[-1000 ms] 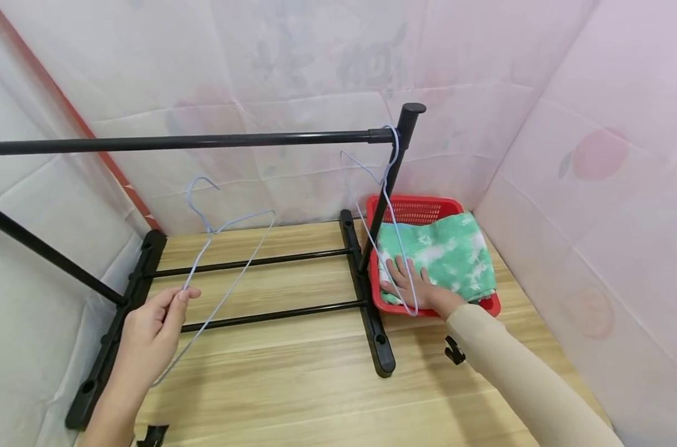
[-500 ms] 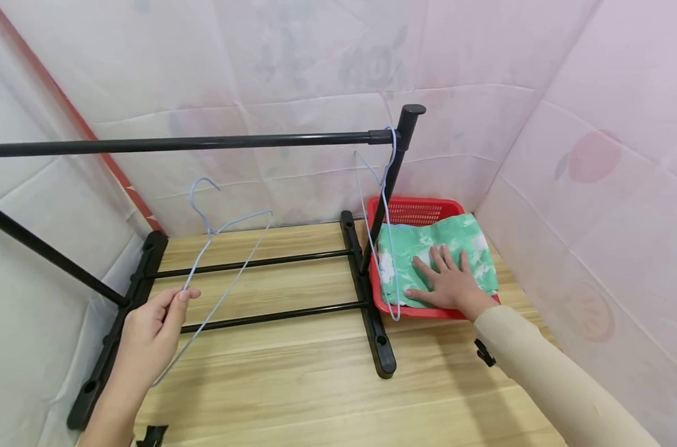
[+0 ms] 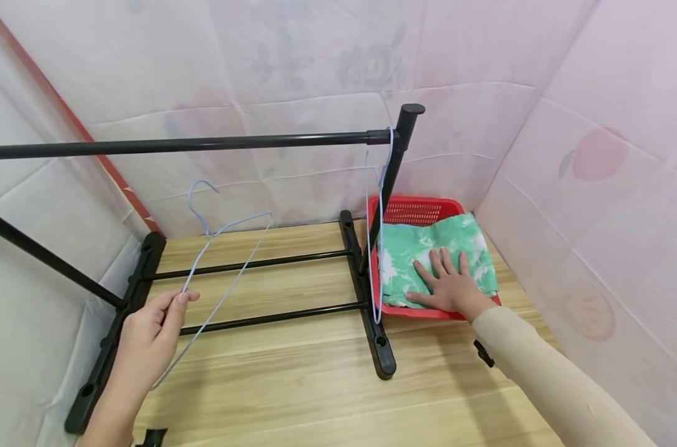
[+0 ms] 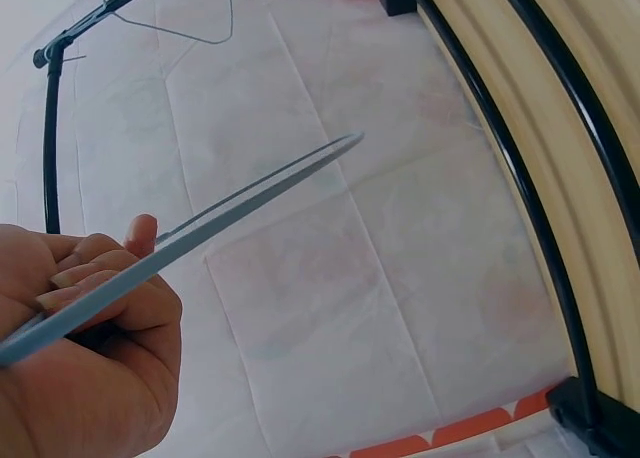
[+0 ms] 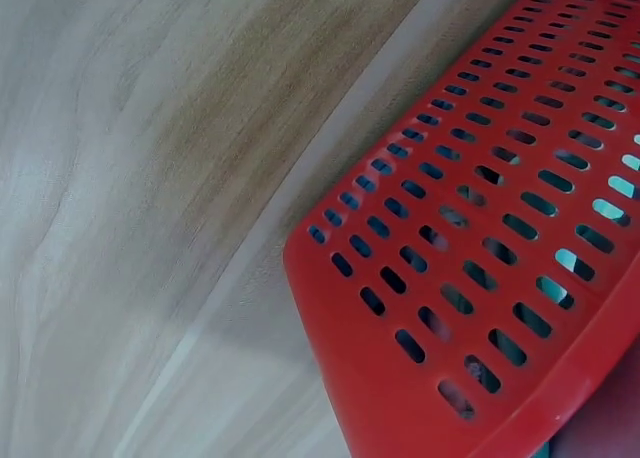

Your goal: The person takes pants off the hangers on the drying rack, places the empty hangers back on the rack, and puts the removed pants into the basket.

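My left hand (image 3: 151, 329) pinches one slanting side of a light-blue wire clothes hanger (image 3: 204, 248) between thumb and fingers, holding it in front of the rack with its hook upward. In the left wrist view the hanger (image 4: 230, 213) runs across the curled fingers. On the right, my right hand (image 3: 447, 288) lies flat with spread fingers on a folded green-and-white tie-dye cloth (image 3: 467, 242). This cloth fills most of a red plastic basket (image 3: 422, 203). Only the perforated basket wall (image 5: 480, 228) shows close up in the right wrist view.
A black clothes rack (image 3: 232, 144) stands on the wood-grain surface (image 3: 294, 366). A second blue hanger (image 3: 380, 248) hangs at the right end of its bar, partly in front of the basket. Two low crossbars (image 3: 294, 315) join the feet. Printed white sheeting (image 3: 305, 74) encloses the space.
My right hand has shifted right across the cloth, out from behind the hanging hanger, and then stayed there. That hanger has swung round to nearly edge-on. The left hand has barely moved.
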Motion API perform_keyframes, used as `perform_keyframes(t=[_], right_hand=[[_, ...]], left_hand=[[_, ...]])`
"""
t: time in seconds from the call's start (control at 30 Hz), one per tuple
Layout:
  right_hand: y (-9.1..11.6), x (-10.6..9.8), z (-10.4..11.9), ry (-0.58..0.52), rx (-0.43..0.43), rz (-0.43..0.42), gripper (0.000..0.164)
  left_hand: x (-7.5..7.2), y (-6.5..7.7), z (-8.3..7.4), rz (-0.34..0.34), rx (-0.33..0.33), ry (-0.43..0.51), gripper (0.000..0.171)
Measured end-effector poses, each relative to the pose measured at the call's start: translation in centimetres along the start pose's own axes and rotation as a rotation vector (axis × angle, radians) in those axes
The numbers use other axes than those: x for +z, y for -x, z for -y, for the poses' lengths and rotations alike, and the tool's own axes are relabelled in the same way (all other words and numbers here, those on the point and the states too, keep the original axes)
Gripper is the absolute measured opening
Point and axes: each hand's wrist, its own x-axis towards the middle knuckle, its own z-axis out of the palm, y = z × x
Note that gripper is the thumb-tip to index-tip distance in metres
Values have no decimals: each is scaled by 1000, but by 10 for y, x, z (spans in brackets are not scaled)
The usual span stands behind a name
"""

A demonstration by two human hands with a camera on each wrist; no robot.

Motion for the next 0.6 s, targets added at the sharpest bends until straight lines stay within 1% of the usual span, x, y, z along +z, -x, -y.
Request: perform_keyframes(t=[0.1,0.2,0.33,0.6], right_hand=[[0,1,0,1,-1,28,103],[-1,2,-1,5,15,80,106],[-2,2,-1,2,31,122,108],[-6,3,3,31,40,147,113]], left_hand=[[1,1,1,2,-2,0,20],[1,3,1,1,-1,-1,20],[1,3,2,2,1,-4,20],[0,4,3,3,-6,1,21]])
